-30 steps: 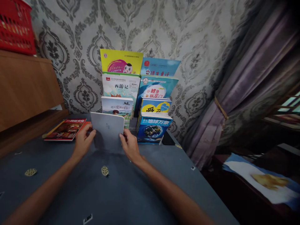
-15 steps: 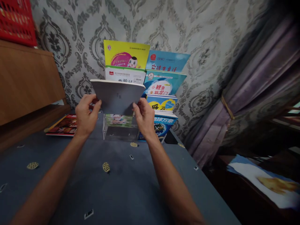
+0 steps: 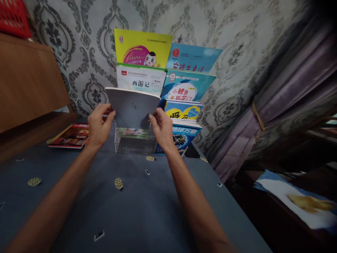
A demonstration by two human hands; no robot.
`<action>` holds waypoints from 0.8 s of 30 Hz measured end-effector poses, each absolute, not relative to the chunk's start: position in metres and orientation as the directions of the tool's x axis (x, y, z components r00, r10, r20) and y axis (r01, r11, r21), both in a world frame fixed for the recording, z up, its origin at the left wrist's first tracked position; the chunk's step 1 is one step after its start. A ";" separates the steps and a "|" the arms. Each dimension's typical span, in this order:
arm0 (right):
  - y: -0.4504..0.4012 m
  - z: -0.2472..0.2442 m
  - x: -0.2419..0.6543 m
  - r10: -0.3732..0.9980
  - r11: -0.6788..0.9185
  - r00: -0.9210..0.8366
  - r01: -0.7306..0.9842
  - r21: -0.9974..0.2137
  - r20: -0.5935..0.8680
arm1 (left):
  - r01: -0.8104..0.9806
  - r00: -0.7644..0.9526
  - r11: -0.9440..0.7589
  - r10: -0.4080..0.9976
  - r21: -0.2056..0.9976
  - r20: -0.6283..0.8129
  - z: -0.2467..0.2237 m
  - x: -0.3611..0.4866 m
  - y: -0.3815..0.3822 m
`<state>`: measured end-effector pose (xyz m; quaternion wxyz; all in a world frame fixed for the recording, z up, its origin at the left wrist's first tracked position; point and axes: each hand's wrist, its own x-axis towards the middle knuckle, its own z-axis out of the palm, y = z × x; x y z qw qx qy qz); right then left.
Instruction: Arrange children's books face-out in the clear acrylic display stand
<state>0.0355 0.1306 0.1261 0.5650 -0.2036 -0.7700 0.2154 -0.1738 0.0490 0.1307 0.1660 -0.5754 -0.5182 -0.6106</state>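
A thin dark grey book [image 3: 133, 108] is held upright between my hands, its pale top edge toward the wall. My left hand [image 3: 100, 124] pinches its left edge and my right hand [image 3: 162, 127] pinches its right edge. Behind and below it stands a clear tiered rack [image 3: 135, 146]. In the rack's left column are a yellow-green book [image 3: 143, 44] and a white book [image 3: 126, 80]. The right column holds a light blue book [image 3: 195, 56], a teal book [image 3: 200, 84], a blue and yellow book [image 3: 184, 109] and a dark blue book [image 3: 184, 135].
A red-covered book [image 3: 72, 135] lies on the blue-grey tablecloth [image 3: 142, 203] at the left, near a wooden cabinet [image 3: 34, 80] with a red basket [image 3: 14, 19] on top. A black phone-like object [image 3: 192, 151] lies right of the rack. A curtain [image 3: 237, 137] hangs at right.
The grey book has moved down relative to the rack, so more of the white book's cover shows behind it. Both hands keep their pinch. The view has shifted slightly.
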 end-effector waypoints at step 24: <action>0.149 0.115 0.037 0.568 0.823 -0.312 0.211 -0.527 0.762 | 0.835 -0.229 -0.347 0.486 0.426 0.844 0.120 -0.182 0.059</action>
